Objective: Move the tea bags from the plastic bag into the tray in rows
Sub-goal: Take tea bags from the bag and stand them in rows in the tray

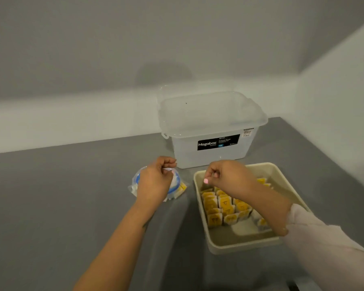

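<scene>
Left hand (156, 181) atop plastic bag (178, 189)

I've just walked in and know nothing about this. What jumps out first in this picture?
The beige tray on the right of the grey table, with rows of yellow-labelled tea bags standing in it. The right hand hovers above its far end, fingers curled, while the left hand is over a clear plastic bag with a blue rim, left of the tray. Behind them sits a translucent lidded storage box labelled Megabox.
</scene>
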Motion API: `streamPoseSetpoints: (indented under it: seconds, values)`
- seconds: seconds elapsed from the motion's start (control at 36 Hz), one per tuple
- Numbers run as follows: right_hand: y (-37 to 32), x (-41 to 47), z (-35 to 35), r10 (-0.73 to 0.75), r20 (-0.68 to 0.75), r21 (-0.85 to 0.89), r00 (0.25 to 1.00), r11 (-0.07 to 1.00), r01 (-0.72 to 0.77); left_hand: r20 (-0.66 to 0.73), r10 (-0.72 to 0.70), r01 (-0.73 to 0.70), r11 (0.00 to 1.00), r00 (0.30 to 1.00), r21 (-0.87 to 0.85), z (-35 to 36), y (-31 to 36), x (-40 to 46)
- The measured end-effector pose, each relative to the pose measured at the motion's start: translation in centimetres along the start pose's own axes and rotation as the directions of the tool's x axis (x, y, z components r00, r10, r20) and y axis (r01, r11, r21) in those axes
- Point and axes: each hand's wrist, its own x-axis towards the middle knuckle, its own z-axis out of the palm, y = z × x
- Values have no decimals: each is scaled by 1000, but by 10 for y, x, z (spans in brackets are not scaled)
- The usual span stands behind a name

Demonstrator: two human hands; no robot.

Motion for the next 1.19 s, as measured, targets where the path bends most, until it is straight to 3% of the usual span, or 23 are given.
streamPoseSetpoints:
  seconds: [0.14, 0.31, 0.42, 0.5, 0.61, 0.67, 0.72, 0.81, 0.83, 0.89, 0.94, 1.03, 1.11, 1.19]
  values:
    - [-40, 22, 16, 13, 42, 6, 999, 1000, -13, -30, -9, 12, 996, 1000, 86, -39, -25, 24]
    - [-77, 48, 50, 87, 65, 4, 994, 996, -87, 60, -83, 64, 961, 995, 268, -57, -62, 50]
    - [-88, 67, 80, 141, 90, -186, 986, 975, -122, 167, -157, 82, 920, 974, 384, -54, -78, 55]
    - [-95, 85, 103, 282, 133, -302, 950, 925, -232, 194, -158, 50, 881, 968, 471, -51, -85, 56]
    - [-94, 111, 124, 497, 234, -366, 836, 841, -397, 225, -174, 34, 856, 959, 516, -51, -89, 58]
    - [-90, 120, 139, 493, 310, -407, 813, 842, -355, 242, -155, 5, 851, 958, 526, -51, -90, 59]
    - [-89, 131, 147, 463, 397, -530, 792, 821, -214, 251, -136, -19, 847, 958, 531, -51, -90, 59]
    - [-91, 134, 154, 396, 315, -490, 863, 846, -209, 263, -124, -39, 841, 957, 540, -52, -90, 60]
    - [-92, 136, 157, 411, 362, -505, 837, 841, -194, 269, -118, -48, 841, 956, 539, -52, -90, 60]
    - [-101, 137, 157, 507, 509, -592, 696, 793, -145, 282, -105, -66, 842, 954, 535, -52, -91, 61]
    - [-102, 142, 158, 496, 505, -593, 707, 794, -134, 292, -96, -78, 843, 952, 532, -53, -91, 62]
    - [-102, 141, 156, 516, 521, -566, 680, 805, -178, 299, -95, -86, 838, 950, 539, -53, -92, 63]
    - [-101, 139, 155, 461, 448, -504, 766, 838, -209, 295, -101, -81, 835, 950, 545, -53, -91, 65]
    - [-103, 140, 147, 540, 488, -476, 685, 823, -310, 293, -106, -74, 836, 950, 543, -52, -91, 66]
